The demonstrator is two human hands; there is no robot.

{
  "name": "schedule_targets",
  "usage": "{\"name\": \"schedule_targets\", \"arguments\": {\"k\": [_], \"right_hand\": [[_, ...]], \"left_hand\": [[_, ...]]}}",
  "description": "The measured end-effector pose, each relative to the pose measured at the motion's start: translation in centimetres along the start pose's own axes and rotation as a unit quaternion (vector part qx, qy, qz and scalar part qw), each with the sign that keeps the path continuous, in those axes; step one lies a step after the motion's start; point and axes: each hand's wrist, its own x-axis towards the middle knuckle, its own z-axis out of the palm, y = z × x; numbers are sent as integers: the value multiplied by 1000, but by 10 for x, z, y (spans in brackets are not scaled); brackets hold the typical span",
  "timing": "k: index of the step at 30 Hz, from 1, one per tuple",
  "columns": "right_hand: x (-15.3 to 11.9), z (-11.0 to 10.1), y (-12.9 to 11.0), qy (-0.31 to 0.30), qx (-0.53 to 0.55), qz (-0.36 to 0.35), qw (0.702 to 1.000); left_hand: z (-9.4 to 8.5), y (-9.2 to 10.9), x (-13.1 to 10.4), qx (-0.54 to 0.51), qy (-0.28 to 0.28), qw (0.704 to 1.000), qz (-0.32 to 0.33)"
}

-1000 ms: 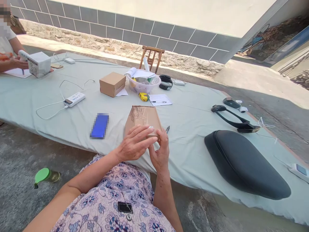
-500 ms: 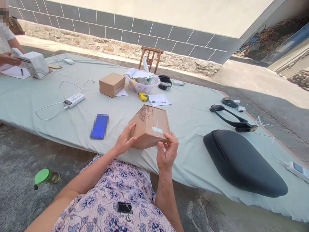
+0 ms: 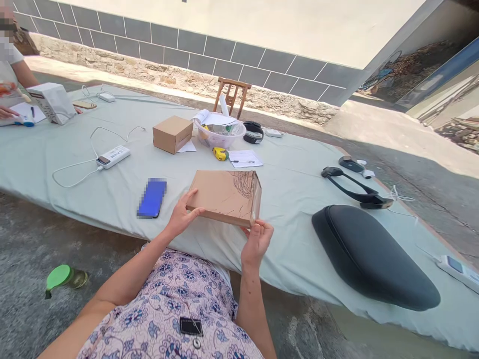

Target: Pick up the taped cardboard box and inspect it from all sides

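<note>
Between my hands, just over the near edge of the table, is a brown cardboard box with dark scribbled lines near its far right corner. My left hand grips its left end, thumb along the near side and fingers on top. My right hand pinches the near right corner; some of its fingers are hidden behind the box. A blue, pixelated phone-like slab lies left of my left hand. Beyond the box are a yellow tape measure and a white paper with a pen on it.
A second cardboard box stands by a pink basket of papers. A white power bank with a cable lies left. On the right are a black cushion and a black headband device. Another person sits far left near a white box.
The box has been turned in my hands: its broad scribbled face now points up, and the side with the patterned label no longer shows. The other person's hand has lowered from the white box.
</note>
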Motion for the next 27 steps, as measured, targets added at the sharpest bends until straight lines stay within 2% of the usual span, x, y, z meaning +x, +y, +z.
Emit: {"name": "schedule_targets", "arguments": {"k": [5,10,15,19,22,24,27], "right_hand": [[-2,8,10,-30,-109,31,993],[-1,3,4,-33,-138,51,988],[-4,14,-6,-19,-121,-2,992],[-8,35,-9,3,-201,-56,978],[-9,44,-9,24,-233,-85,968],[-11,43,-9,19,-223,-78,972],[-13,36,-8,-1,-181,-31,983]], "left_hand": [[-11,0,4,92,54,993,42],[-6,-2,3,160,50,984,56],[-2,-2,1,196,48,977,67],[4,2,-4,222,71,970,62],[10,6,-7,243,104,963,54],[12,7,-6,251,123,959,42],[11,6,-4,247,133,959,32]]}}
